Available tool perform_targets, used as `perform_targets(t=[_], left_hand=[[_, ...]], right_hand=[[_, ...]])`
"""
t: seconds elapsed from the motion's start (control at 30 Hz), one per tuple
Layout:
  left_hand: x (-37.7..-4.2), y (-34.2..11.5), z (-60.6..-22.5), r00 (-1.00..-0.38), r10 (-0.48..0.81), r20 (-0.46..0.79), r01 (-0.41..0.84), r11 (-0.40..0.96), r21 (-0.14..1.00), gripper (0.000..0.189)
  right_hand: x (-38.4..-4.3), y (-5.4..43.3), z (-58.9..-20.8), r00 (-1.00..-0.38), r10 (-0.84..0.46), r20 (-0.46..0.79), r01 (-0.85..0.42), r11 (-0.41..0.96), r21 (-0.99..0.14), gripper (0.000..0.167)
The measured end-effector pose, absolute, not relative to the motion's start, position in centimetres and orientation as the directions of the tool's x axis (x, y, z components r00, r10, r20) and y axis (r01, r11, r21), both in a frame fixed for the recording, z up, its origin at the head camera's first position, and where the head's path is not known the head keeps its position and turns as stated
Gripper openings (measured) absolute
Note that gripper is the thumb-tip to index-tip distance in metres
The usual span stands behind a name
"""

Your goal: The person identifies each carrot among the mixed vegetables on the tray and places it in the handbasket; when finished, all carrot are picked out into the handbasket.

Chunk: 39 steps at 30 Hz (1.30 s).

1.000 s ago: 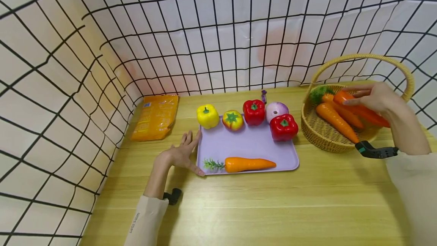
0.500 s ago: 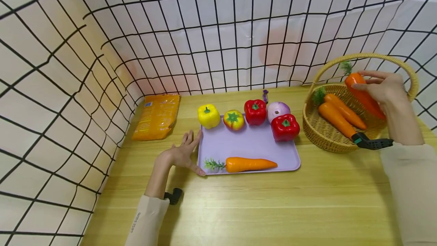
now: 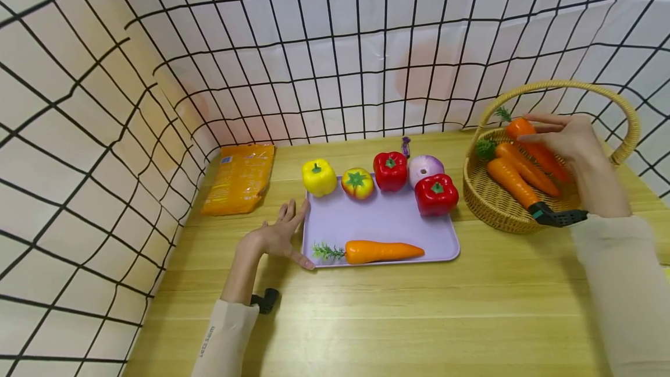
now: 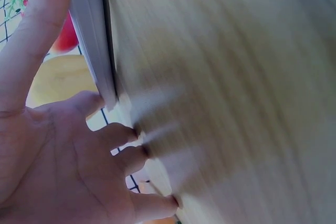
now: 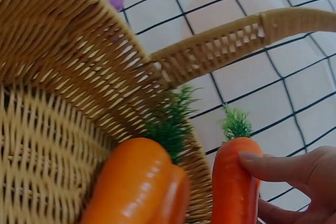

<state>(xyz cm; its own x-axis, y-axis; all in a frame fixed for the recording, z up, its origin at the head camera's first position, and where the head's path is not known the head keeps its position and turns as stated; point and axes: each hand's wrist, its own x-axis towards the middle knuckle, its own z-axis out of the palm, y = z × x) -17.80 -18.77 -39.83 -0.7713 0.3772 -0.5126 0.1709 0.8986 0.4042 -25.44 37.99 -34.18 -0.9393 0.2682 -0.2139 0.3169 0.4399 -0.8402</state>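
Observation:
My right hand [image 3: 567, 141] pinches a red-orange carrot [image 5: 234, 182] near its leafy top, at the right side of the wicker basket [image 3: 484, 208]. Two orange carrots lie in the basket, the nearer one [image 3: 510, 182] beside the other [image 3: 528, 169]. At the left edge of the lilac tray [image 3: 377, 220], my left hand [image 3: 277, 237] rests with fingers spread, thumb at the front corner. In the left wrist view its fingertips [image 4: 170, 203] touch the wooden table. Along the tray's front lies another carrot [image 3: 382, 252] with green leaves toward that hand.
A yellow pepper [image 3: 319, 178], a red-yellow tomato [image 3: 357, 184], two red peppers, one [image 3: 389, 171] left of the other [image 3: 436, 195], and a purple onion [image 3: 425, 169] line the tray's back and right. An orange packet [image 3: 239, 179] lies back left. The basket handle [image 3: 557, 84] arches over the basket.
My right hand has raised the red-orange carrot from beside the other carrots, then moved it back left and slightly lower over the basket. The left hand has stayed in place.

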Motion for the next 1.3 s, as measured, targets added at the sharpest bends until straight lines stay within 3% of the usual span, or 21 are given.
perform_targets(t=[0.27, 0.5, 0.9, 1.3], left_hand=[[-17.9, -18.7, -39.8, -0.769, 0.381, -0.514, 0.177, 0.898, 0.402, 0.148], [-17.8, -18.6, -39.7, -0.769, 0.380, -0.514, 0.174, 0.898, 0.403, 0.147], [-17.7, -18.7, -39.7, -0.769, 0.380, -0.514, 0.167, 0.896, 0.412, 0.147], [-17.6, -18.7, -39.7, -0.776, 0.371, -0.511, 0.166, 0.901, 0.401, 0.146]], right_hand=[[-26.0, 37.6, -35.9, -0.969, 0.156, -0.192, 0.246, 0.510, -0.824, 0.042], [-25.8, 37.2, -36.1, -0.957, 0.164, -0.240, 0.290, 0.489, -0.823, 0.044], [-25.4, 36.9, -36.2, -0.968, 0.158, -0.195, 0.251, 0.559, -0.790, 0.036], [-25.0, 36.8, -36.9, -0.966, 0.074, -0.246, 0.237, 0.626, -0.743, 0.032]])
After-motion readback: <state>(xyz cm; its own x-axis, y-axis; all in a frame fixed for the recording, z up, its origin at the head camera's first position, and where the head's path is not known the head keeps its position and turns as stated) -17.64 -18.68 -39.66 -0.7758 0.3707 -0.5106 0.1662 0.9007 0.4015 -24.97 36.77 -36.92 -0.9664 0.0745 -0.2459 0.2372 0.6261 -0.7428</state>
